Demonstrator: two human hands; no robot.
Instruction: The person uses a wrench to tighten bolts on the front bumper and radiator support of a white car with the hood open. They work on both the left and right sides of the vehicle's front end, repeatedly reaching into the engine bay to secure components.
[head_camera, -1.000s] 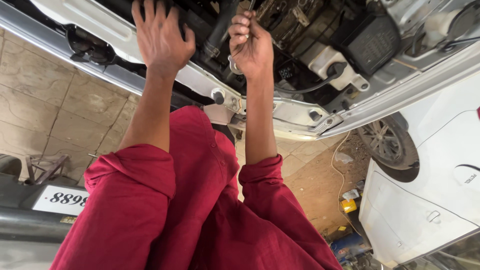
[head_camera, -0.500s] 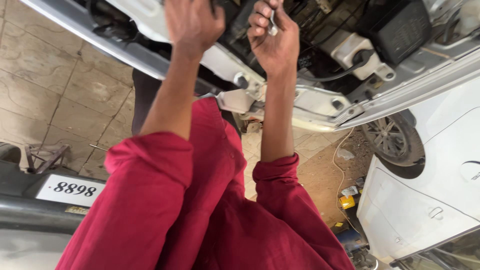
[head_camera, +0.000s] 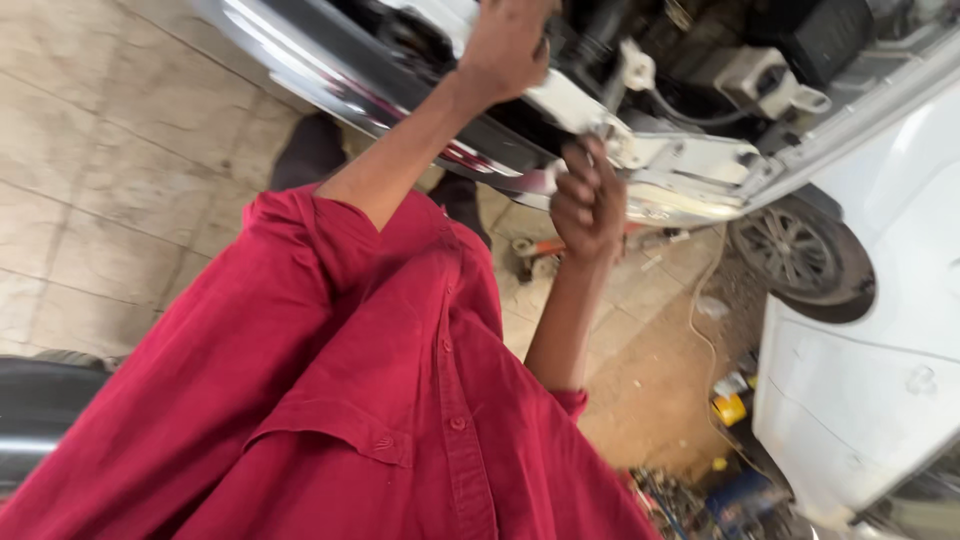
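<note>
Bracing on the car's front panel (head_camera: 600, 115), left hand (head_camera: 505, 45) grips its edge; right hand (head_camera: 590, 200) hangs fisted just below, contents unclear. A slip could scrape knuckles on metal.

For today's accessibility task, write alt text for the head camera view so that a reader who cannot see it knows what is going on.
A person in a red shirt reaches both hands up to the front of a white car's open engine bay: the left hand rests on its front edge, and the right hand is curled just below the white front panel. A tiled floor lies below, with another white car at right.
</note>
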